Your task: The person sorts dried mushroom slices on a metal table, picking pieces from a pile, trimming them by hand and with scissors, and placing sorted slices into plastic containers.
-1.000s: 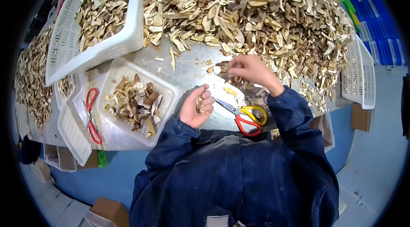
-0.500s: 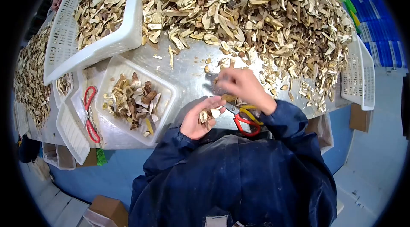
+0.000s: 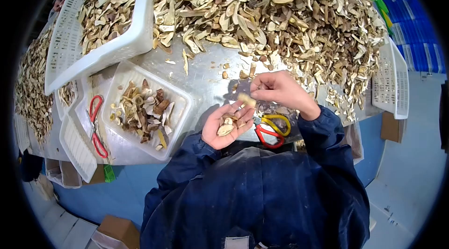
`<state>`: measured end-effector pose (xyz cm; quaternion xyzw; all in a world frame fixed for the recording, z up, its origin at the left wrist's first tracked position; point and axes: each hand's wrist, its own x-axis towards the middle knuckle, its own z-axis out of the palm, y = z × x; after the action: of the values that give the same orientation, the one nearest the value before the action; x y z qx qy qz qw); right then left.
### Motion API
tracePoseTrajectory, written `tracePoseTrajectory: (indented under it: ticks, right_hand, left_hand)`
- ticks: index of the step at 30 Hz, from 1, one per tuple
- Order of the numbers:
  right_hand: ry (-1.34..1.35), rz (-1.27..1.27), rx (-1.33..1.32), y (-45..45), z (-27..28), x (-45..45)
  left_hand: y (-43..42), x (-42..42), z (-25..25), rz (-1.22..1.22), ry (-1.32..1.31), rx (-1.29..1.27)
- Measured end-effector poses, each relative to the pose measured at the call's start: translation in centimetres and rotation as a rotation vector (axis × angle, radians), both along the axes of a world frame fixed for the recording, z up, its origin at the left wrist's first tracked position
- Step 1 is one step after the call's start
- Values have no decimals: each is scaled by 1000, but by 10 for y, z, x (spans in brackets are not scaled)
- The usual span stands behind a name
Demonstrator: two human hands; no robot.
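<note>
My left hand [image 3: 223, 129] is palm up and cupped, with several dried mushroom slices [image 3: 226, 127] in it. Just above its fingers is a pale mushroom slice [image 3: 246, 100], blurred by motion. My right hand [image 3: 283, 93] has thumb and fingers pinched together beside that slice; whether they still grip it I cannot tell. Scissors with one red and one yellow handle loop [image 3: 276, 125] lie on the metal table [image 3: 201, 73] below my right hand, their blades partly hidden by my left fingers. A few brown mushroom pieces [image 3: 243, 75] lie beyond my hands.
A large heap of dried mushroom slices [image 3: 290, 19] covers the far table. To the left stand a white tray [image 3: 184, 122] of mushroom pieces, red-handled scissors [image 3: 96, 127] and a tall white basket [image 3: 100, 69] of slices. Another white basket [image 3: 396, 83] stands at the right edge.
My right hand has drawn back slightly to the right, and a pale slice now shows by its fingertips. The slices in my left palm lie differently, and that hand has turned more open.
</note>
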<state>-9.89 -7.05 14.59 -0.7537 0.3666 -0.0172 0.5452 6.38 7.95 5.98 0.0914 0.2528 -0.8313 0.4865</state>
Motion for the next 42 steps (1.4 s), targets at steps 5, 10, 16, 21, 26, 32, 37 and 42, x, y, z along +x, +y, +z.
tracePoseTrajectory:
  ticks: [5, 10, 16, 21, 26, 32, 37, 42]
  right_hand:
    - [399, -246, -615, -20, -53, 14]
    - [187, -239, -579, -29, -78, 21]
    - [-426, -452, 772, -17, -53, -8]
    - [-418, -524, 578, 22, -32, -9]
    - [-371, -451, 392, 59, -35, -8]
    - [-249, -359, 255, 75, -28, -22]
    - [-237, -369, 217, 87, -36, -26]
    - [-328, -342, 567, 80, -35, -43]
  left_hand:
    - [3, -4, -8, -57, 72, -26]
    - [7, -1, -8, -55, 32, -54]
    - [-2, 0, 0, -76, -421, -140]
    - [-14, -8, 17, -74, -833, -325]
    - [-17, -13, 16, -47, -1181, -384]
    - [-6, -13, 20, -194, -1396, -504]
    - [1, -17, 11, -285, -1329, -587]
    - [3, -9, 12, -430, -835, -461]
